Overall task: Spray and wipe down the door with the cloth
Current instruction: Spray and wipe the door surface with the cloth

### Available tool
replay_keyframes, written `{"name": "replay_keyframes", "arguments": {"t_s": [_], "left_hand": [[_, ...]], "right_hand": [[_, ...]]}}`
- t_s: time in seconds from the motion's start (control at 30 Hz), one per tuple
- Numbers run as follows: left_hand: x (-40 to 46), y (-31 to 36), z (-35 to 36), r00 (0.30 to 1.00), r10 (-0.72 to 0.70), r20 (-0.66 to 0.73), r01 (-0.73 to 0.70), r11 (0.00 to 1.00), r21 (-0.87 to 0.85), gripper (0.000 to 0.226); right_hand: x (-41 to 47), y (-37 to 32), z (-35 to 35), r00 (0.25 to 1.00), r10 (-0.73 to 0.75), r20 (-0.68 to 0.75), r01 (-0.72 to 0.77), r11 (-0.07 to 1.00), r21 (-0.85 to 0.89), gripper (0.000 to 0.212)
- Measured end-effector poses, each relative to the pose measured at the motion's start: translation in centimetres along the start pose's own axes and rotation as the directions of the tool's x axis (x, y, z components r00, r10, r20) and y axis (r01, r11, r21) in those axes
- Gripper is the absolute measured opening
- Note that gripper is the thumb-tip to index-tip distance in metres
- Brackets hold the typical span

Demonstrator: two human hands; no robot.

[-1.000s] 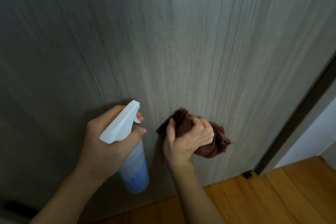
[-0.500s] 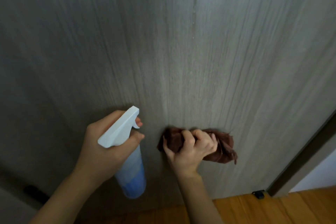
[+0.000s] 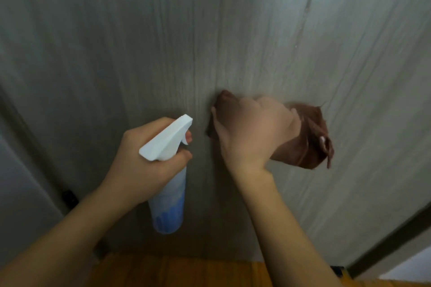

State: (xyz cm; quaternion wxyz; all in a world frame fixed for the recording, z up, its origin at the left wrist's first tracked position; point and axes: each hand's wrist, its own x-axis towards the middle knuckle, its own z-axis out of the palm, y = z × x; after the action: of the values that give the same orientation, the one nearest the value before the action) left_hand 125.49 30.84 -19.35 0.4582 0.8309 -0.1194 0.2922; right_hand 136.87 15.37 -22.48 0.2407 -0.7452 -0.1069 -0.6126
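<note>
A grey wood-grain door (image 3: 233, 30) fills most of the view. My right hand (image 3: 251, 133) grips a bunched brown cloth (image 3: 310, 142) and presses it against the door's lower half. My left hand (image 3: 142, 163) holds a spray bottle (image 3: 169, 196) with a white trigger head and pale blue body, its nozzle aimed at the door just left of the cloth. A wet streak runs down the door at the upper right.
Orange wooden floor (image 3: 186, 272) shows along the bottom. The dark door frame (image 3: 391, 240) slants up at the lower right, with a small black stopper (image 3: 338, 271) at its foot. Another dark fitting (image 3: 68, 197) sits at the door's left edge.
My right hand has slid the cloth up and to the right across the door. My left hand still holds the spray bottle in about the same place relative to it.
</note>
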Motion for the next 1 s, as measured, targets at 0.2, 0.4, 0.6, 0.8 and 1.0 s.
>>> {"name": "replay_keyframes", "arguments": {"t_s": [0.2,0.4,0.6,0.8,1.0], "left_hand": [[-1.3,-1.5,-2.0,0.996,-0.083,-0.011,0.083,0.996,-0.014,0.021],[-1.6,-2.9,-2.1,0.996,-0.077,0.039,0.079,0.996,-0.052,0.019],[-1.6,-3.6,-3.2,0.994,-0.106,0.034,0.108,0.991,-0.076,0.022],[-1.7,-3.5,-3.5,0.980,-0.187,-0.060,0.180,0.978,-0.105,0.018],[-0.9,-1.4,-2.5,0.978,-0.174,-0.116,0.162,0.981,-0.103,0.017]], "right_hand": [[-3.7,-0.2,0.7,1.000,-0.021,0.014,0.021,1.000,0.012,0.044],[-11.6,1.3,1.1,0.993,-0.051,0.109,0.055,0.998,-0.032,0.046],[-7.3,-0.4,0.9,0.998,-0.020,0.054,0.021,1.000,-0.001,0.044],[0.2,-3.5,0.9,0.999,-0.007,-0.036,0.008,1.000,0.015,0.043],[-0.2,-3.5,0.9,1.000,-0.021,0.010,0.021,0.999,0.031,0.046]]}}
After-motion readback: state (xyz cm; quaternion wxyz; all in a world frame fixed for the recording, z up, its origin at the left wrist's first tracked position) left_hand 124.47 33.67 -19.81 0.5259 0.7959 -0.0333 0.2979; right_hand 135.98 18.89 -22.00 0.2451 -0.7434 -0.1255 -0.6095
